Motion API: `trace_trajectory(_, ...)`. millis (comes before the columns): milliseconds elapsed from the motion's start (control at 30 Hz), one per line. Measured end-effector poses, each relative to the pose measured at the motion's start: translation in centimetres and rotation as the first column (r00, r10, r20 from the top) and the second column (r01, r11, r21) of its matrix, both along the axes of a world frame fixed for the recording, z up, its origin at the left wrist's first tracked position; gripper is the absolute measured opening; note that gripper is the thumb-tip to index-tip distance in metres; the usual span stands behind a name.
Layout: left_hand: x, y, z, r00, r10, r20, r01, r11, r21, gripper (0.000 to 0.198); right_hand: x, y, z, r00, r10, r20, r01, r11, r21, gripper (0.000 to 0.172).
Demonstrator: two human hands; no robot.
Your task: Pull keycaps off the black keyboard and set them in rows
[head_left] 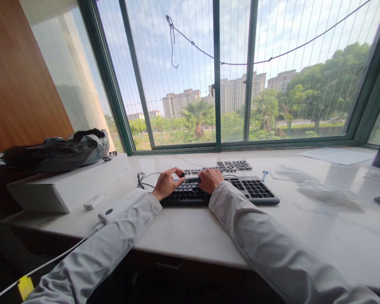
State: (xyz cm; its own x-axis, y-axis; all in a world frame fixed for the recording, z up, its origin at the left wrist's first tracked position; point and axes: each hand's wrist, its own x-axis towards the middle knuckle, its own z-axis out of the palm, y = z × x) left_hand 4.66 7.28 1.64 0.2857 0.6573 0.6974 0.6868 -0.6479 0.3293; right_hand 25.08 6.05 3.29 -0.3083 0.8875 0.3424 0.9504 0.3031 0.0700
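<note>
A black keyboard (190, 195) lies across the worktop in front of me, with many key positions on its right part showing bare dark sockets. Over its left part, my left hand (167, 184) pinches a small black keycap (182, 174) between thumb and forefinger. My right hand (210, 179) is curled above the keyboard's middle, closed at the end of a dark grey bar-shaped piece (192, 179) whose kind I cannot make out. Behind the hands, loose keycaps (234, 165) are laid out in rows. Close to the keyboard's right back corner is a small blue tool (264, 175).
On the left, a white box (66, 185) carries a dark bag-like bundle (60, 150). A white power bank-like device (123, 205) with a cable lies by my left forearm. Crumpled clear plastic (329, 192) and paper (337, 156) lie right. A window rises behind.
</note>
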Motion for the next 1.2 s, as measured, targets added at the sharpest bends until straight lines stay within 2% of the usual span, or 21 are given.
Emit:
trace_trajectory(500, -0.11, 0.25, -0.19, 0.991, 0.132, 0.005, -0.132, 0.991, -0.005, 0.02, -0.42, -0.36, 0.27, 1.0, -0.013, 0.009, 0.013, 1.0, -0.016, 0.031)
trace_trajectory(1200, -0.13, 0.1, -0.17, 0.987, 0.161, -0.007, -0.161, 0.985, -0.055, 0.02, -0.96, -0.79, 0.29, 1.0, -0.011, 0.005, 0.011, 1.0, -0.004, 0.028)
